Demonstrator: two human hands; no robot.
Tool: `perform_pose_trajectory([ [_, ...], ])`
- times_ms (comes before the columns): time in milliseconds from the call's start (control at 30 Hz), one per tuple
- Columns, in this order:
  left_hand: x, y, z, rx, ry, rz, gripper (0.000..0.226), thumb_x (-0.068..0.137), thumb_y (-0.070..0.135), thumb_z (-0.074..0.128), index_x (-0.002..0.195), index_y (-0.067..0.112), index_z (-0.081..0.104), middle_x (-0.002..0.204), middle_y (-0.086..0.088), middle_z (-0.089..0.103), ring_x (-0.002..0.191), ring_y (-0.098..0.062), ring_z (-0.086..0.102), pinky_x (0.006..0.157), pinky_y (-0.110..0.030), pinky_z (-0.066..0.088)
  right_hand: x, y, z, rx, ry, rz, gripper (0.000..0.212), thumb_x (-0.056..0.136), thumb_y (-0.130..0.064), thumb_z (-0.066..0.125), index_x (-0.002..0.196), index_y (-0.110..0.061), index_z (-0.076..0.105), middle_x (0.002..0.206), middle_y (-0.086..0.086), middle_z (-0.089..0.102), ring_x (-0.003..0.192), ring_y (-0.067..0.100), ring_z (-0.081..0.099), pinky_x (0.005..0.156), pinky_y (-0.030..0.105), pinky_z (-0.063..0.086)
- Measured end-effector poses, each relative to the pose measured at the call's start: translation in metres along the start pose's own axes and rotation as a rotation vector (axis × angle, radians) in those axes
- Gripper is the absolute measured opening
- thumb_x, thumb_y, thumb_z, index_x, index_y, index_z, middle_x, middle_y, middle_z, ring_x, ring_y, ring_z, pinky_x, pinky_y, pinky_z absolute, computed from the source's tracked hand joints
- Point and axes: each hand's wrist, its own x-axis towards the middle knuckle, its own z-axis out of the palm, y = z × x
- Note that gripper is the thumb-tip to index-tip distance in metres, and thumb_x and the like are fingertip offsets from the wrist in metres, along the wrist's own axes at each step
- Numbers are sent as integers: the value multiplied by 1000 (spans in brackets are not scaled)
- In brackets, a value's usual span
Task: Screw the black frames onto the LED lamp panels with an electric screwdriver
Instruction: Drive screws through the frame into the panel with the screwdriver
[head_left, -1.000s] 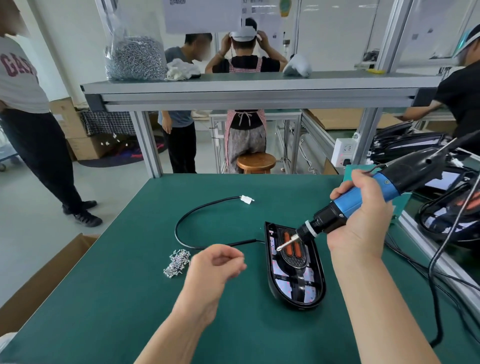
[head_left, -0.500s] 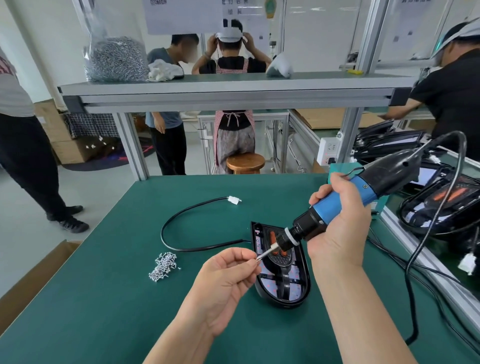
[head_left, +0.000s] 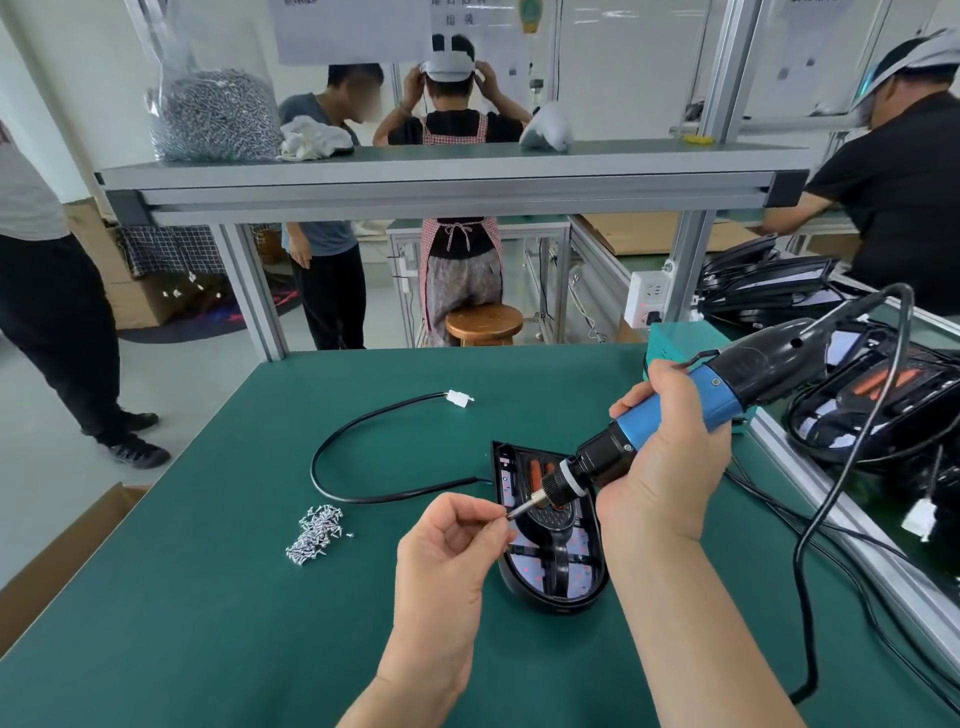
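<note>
A clear bag of screws (head_left: 215, 117) is sitting on the shelf (head_left: 441, 179) at eleven o'clock, above the green table (head_left: 208, 623). Down on the table, a loose pile of screws (head_left: 317, 532) is lying at nine o'clock from the lamp panel (head_left: 584, 564). A black cable (head_left: 332, 452) is looping out from the panel's top left corner towards ten o'clock, ending in a white plug (head_left: 458, 399). The left hand (head_left: 449, 551) is hovering just left of the panel, fingers curled, thumb and forefinger pinching the tip of the bit (head_left: 524, 509) (whether a screw is sitting between them is too small to tell). The panel is lying flat near the middle of the table, with the black frame (head_left: 550, 603) around it, narrow end towards twelve o'clock. The right hand (head_left: 670, 467) is gripping the blue screwdriver (head_left: 675, 421) in a full fist, holding it tilted above the panel, bit pointing towards eight o'clock. More lamps (head_left: 857, 421) are sitting at three o'clock, beyond the table's edge.
</note>
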Motion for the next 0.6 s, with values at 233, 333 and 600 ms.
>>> perform_pose_trajectory([
  [233,5,-6,-7,72,-81,68,31,84,-7,74,91,24,75,91,-3,76,83,-10,68,77,-18,54,9,6,-4,-11,17,49,14,81,-17,69,86,-20,56,65,1,53,58,18,52,55,21,49],
  [333,8,-14,-14,245,-10,16,36,72,26,87,101,38,70,101,3,71,86,-9,65,75,-19,51,15,8,-3,-52,-28,9,13,76,-19,69,81,-21,57,62,0,54,55,16,52,54,23,48],
  [600,8,-36,9,1001,-157,-265,86,50,78,65,109,21,41,100,10,62,91,-11,61,77,-32,53,25,25,-9,-208,-191,-82,12,76,-12,68,80,-15,57,57,-2,54,49,16,50,52,23,45],
])
